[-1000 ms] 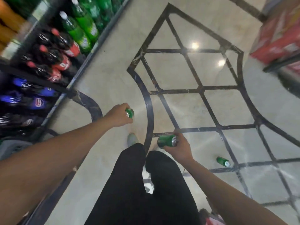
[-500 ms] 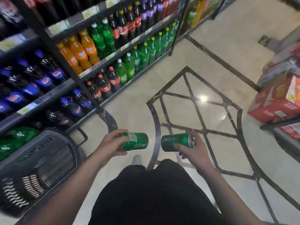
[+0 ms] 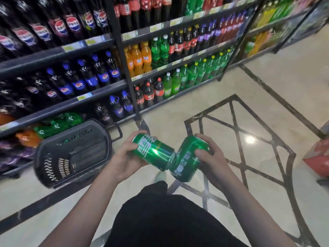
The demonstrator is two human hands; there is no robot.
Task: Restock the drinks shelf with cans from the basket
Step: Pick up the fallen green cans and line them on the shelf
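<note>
Cans first: the left hand (image 3: 124, 158) grips a green can (image 3: 153, 151) lying sideways, white Chinese characters across its side, fingers curled under and thumb over the far end; the right hand (image 3: 211, 160) grips a second green can (image 3: 187, 158) tilted on end, thumb across its face, small pale print on its label too blurred to read; the two cans touch at their ends between the hands. Below the grip lie black trousers (image 3: 170, 220) and a pale shoe tip (image 3: 160, 176). Just left of the left hand sits a dark plastic basket (image 3: 74, 154) on the cream tiled floor (image 3: 204, 97), its inside too dark to read. Beyond the cans stands the drinks shelf (image 3: 122, 56): Pepsi bottles (image 3: 83, 81) to the left, orange soda bottles (image 3: 138, 59), green soda bottles (image 3: 192, 75) and red-labelled cola bottles (image 3: 153, 92) straight ahead. Right of the right hand, a red carton (image 3: 318, 157) at the frame edge.
</note>
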